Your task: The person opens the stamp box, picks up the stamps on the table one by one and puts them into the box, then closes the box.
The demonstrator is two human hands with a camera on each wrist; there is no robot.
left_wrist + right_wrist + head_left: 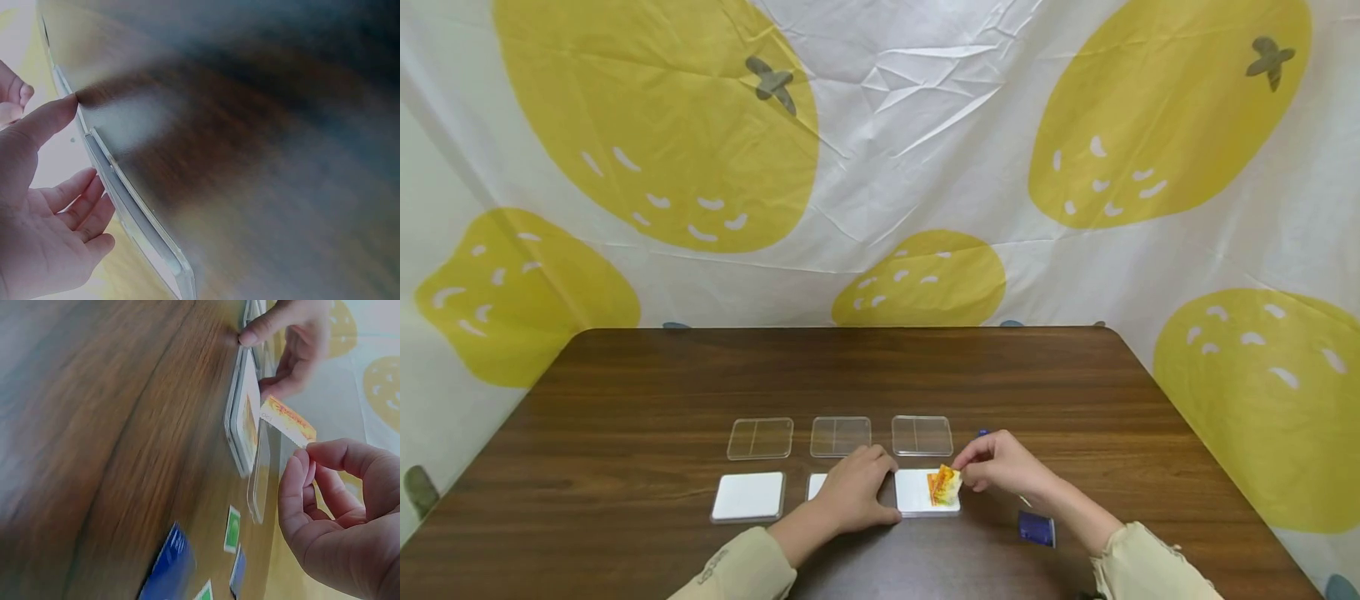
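Observation:
My right hand (1003, 467) pinches the edge of a small orange-and-yellow postage stamp (289, 422) between thumb and forefinger. The stamp hangs tilted above the right end of a shallow, clear-sided case with a white top (913, 492). Another orange stamp (249, 422) lies flat on that white surface. With thumb and forefinger at opposite edges of its left end, my left hand (853, 492) holds the same case. Beneath my left hand, a second white-topped case (816, 483) is mostly hidden. A third such case (748, 497) sits further left.
Behind the cases lie three clear plastic lids (760, 439) in a row on the dark wooden table (647, 392). Near my right wrist are green stamps (232, 529) and a dark blue stamp (169, 565). A lemon-patterned cloth (917, 167) hangs behind the table.

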